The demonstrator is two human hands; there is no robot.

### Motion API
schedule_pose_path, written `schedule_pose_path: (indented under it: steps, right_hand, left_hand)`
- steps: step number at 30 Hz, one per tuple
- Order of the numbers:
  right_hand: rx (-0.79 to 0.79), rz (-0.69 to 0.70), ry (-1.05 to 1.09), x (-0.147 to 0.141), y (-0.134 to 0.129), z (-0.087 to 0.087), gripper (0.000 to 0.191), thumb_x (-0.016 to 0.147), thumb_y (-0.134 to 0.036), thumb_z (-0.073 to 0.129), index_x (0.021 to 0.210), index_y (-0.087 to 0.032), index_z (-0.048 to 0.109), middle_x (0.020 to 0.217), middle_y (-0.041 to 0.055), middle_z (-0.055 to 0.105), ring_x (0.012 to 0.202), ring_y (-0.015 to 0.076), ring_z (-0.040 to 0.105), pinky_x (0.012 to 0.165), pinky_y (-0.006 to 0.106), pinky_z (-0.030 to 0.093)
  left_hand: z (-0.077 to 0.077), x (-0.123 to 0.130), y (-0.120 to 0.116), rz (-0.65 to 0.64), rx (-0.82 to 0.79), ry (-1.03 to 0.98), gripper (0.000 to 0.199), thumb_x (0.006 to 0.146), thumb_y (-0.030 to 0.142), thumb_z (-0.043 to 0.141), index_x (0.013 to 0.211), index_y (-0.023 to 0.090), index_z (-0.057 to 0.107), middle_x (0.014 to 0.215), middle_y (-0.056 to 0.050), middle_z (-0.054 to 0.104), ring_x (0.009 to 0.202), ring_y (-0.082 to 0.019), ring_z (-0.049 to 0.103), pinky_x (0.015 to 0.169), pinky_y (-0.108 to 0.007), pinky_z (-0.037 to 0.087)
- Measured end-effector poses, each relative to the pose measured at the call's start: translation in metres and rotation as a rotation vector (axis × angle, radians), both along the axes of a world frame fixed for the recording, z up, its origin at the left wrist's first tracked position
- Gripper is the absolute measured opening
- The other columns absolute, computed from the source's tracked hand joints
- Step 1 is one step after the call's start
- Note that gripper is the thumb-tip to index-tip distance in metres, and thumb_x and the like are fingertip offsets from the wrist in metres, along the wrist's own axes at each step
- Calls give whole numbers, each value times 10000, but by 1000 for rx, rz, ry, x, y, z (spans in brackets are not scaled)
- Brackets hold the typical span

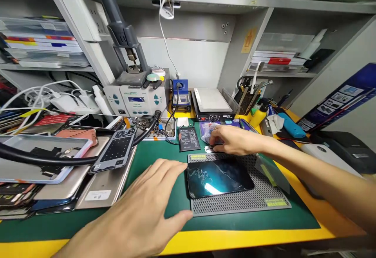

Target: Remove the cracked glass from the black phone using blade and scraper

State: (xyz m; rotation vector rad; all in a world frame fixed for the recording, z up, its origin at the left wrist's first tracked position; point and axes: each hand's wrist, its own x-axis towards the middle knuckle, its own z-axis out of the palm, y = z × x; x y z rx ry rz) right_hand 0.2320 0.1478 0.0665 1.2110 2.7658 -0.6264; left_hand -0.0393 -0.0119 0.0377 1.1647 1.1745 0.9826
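Observation:
A dark phone with a cracked glass face (220, 177) lies on a grey perforated mat (235, 207), one bright reflection on its screen. At its left edge is my left hand (143, 207), fingers stretched and thumb apart, with nothing in the grasp. Past the far edge of the mat my right hand (230, 140) has its fingers curled together, pointing down. Beside those fingertips are a crumpled clear plastic bag (208, 130) and a small white label (209, 149). What the fingers pinch, if anything, is hidden. A black phone battery (188, 139) lies left of the bag.
Stacked phones and housings (96, 195) crowd the left, crossed by a thick black hose (58, 160). Behind stand a hot-air station (136, 97), a blue soldering stand (180, 93) and a flat heating plate (213, 101). A parts tray (147, 129) holds screws. A yellow bottle (259, 115) stands right.

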Motion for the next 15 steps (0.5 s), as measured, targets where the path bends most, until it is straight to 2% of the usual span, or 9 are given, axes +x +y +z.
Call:
schedule_pose_path:
  steps: [3,6,8,10,12,15]
  right_hand:
    - [-7,-38,23,2,-2,1,129,809,-203,651,930,-177,688,927,48,706,759,166,611,650,249,453]
    - [-64,-138,106,7,-10,7,64,851,-239,623,885,-193,649,813,6,683,672,138,592,595,231,439]
    - [-163,-271,284,10,-18,11,124,873,-304,631,928,-194,647,837,10,689,710,149,615,621,231,466]
    - [-251,-366,392,11,-27,13,195,879,-382,645,903,-191,674,822,18,691,711,159,621,619,236,475]
    - [-283,-401,366,8,-35,11,221,879,-415,649,845,-202,700,783,15,697,694,165,622,612,243,474]
    - [-263,-363,277,2,-43,1,194,914,-403,622,902,-237,721,858,11,731,780,187,662,706,264,509]
  left_hand:
    - [11,22,24,-43,-115,-138,591,476,-89,801,991,202,782,1176,-104,694,1455,-337,384,1262,-366,131]
    - [5,26,33,-16,-152,-192,547,490,-74,800,968,193,785,1198,-113,689,1478,-340,340,1264,-378,100]
    - [-3,26,36,-29,-113,-105,568,482,-22,834,1002,203,793,1240,-112,681,1453,-368,362,1265,-421,62]
    - [-11,27,36,-47,-13,62,593,489,38,855,1045,235,795,1230,-97,691,1378,-399,434,1263,-485,60]
    - [-19,29,35,-39,108,201,582,517,81,848,1063,277,794,1178,-76,713,1275,-406,517,1254,-535,103]
    - [-28,31,33,-42,174,235,558,546,139,862,1074,308,790,1150,-65,728,1184,-397,575,1236,-554,184]
